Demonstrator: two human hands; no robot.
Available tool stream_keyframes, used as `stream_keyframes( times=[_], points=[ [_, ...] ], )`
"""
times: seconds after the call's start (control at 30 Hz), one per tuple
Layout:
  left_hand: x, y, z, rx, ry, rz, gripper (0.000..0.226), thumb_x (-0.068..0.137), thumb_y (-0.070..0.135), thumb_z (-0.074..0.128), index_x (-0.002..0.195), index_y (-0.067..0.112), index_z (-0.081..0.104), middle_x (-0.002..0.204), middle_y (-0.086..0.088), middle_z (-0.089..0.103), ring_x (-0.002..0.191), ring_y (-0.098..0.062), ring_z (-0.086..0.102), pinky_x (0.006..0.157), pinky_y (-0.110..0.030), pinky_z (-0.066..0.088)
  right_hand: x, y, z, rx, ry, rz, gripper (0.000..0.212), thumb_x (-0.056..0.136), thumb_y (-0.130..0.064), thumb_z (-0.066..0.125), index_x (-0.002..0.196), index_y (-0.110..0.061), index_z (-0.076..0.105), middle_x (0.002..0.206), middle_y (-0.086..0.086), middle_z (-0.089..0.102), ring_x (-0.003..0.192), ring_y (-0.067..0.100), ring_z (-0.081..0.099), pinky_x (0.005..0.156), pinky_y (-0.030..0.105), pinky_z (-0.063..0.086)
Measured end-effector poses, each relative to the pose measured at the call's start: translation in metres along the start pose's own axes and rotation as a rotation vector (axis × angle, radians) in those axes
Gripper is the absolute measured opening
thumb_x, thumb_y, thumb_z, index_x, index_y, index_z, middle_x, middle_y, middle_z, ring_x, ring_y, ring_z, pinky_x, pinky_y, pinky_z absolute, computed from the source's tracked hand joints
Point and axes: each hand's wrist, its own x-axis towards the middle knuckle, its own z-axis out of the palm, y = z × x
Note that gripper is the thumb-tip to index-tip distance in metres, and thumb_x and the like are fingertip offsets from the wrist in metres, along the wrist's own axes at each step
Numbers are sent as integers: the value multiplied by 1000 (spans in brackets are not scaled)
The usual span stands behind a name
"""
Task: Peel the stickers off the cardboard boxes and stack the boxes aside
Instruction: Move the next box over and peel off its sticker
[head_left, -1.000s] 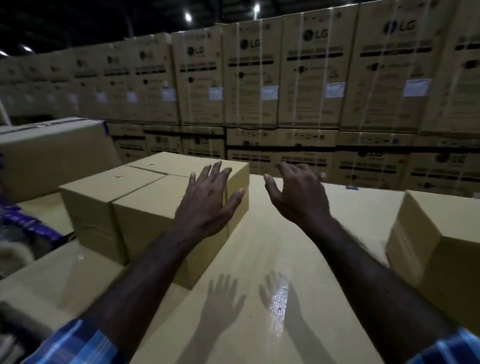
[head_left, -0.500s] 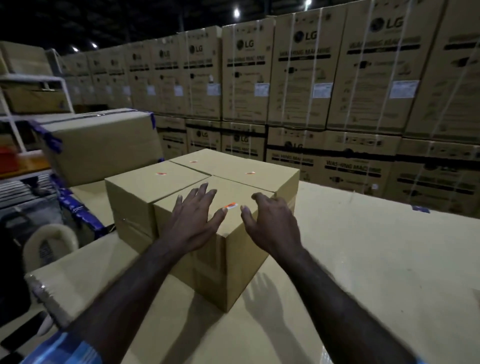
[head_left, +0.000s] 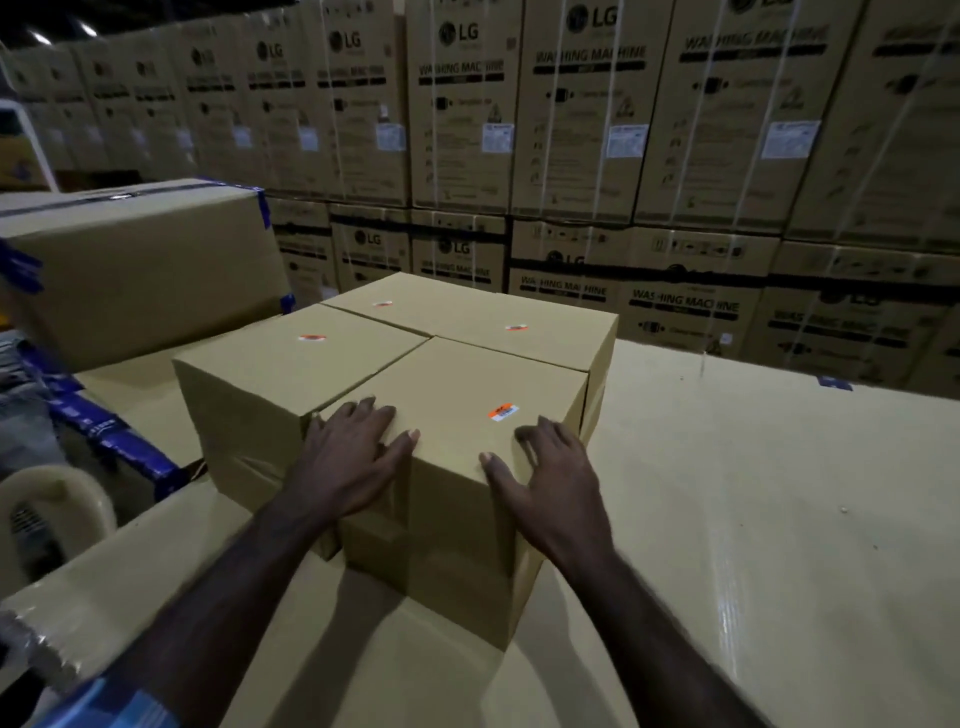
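Note:
Several plain cardboard boxes stand packed together on a large cardboard surface (head_left: 753, 519). The nearest box (head_left: 457, 395) carries an orange sticker (head_left: 503, 412) on its top. My left hand (head_left: 353, 457) rests with spread fingers on that box's near left corner. My right hand (head_left: 545, 478) rests flat on its near right corner, just below the sticker. The left box (head_left: 249, 374) has an orange sticker (head_left: 312, 338). The boxes behind (head_left: 467, 312) also show stickers, one (head_left: 382, 303) at the left and one (head_left: 516, 327) at the right.
A bigger carton with blue tape (head_left: 135, 270) lies at the left. A wall of stacked printed washing machine cartons (head_left: 623, 130) fills the back. A pale plastic chair (head_left: 47, 514) stands low at the left beside blue-wrapped goods (head_left: 109, 441).
The view has swung left and closer to the boxes. Both hands have come down from mid-air and spread apart onto the near corners of the nearest box.

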Motion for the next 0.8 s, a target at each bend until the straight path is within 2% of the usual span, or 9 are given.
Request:
stream_keyframes(
  times=[0.07,0.17,0.27,0.33,0.4,0.47,0.57,0.67,0.8],
  points=[
    [5,-12,1,2,9,54,72,87,69,18,139,25,42,150,-4,38,139,-22,29,114,-55,18,0,1,0,20,26,15,55,88,-58,55,126,-19,59,150,2,43,142,16,30,110,33,32],
    [11,-21,1,3,17,84,72,87,70,17,140,27,40,151,-5,35,141,-24,25,115,-51,17,-2,1,0,45,45,41,48,87,-53,60,122,-20,62,152,3,40,144,16,29,112,34,30],
    [17,-23,-1,6,46,110,74,84,73,16,139,28,40,152,-5,34,140,-26,26,112,-50,24,-9,-2,4,111,78,79,42,87,-51,62,119,-25,62,154,2,36,145,13,25,111,35,30],
    [18,-25,-2,-8,49,103,68,88,70,25,140,29,39,154,-5,31,139,-30,28,108,-51,27,-18,-3,6,149,120,99,37,87,-49,63,116,-27,61,150,-11,35,143,4,24,107,32,31],
    [18,-23,-4,-37,85,103,65,88,67,35,140,29,40,154,-6,30,135,-35,34,104,-50,33,-27,-3,5,214,162,126,30,88,-42,64,115,-26,61,134,-27,34,133,-12,24,100,27,36],
    [18,-19,-8,-117,168,102,61,87,61,46,136,24,47,152,-8,34,126,-37,44,96,-47,41,-37,-3,3,306,186,164,27,88,-38,65,113,-30,61,128,-37,34,129,-12,33,89,21,44],
    [17,-14,-14,-259,282,66,52,85,48,60,126,17,58,135,-13,53,110,-37,57,86,-44,48,-48,-5,2,369,230,214,32,79,-55,58,109,-43,57,139,-28,43,134,11,46,82,28,55],
    [14,-3,-15,-252,343,86,45,83,47,62,117,18,64,108,-14,66,92,-34,61,73,-39,49,-53,-9,8,358,310,250,42,76,-58,50,112,-36,55,149,-7,42,135,16,45,96,42,51],
    [12,14,-15,-259,375,121,44,83,45,61,111,12,68,100,-20,66,89,-36,59,76,-40,42,-60,-14,13,397,371,285,44,74,-60,51,109,-34,48,144,0,48,127,21,50,96,49,51]
  ],
)
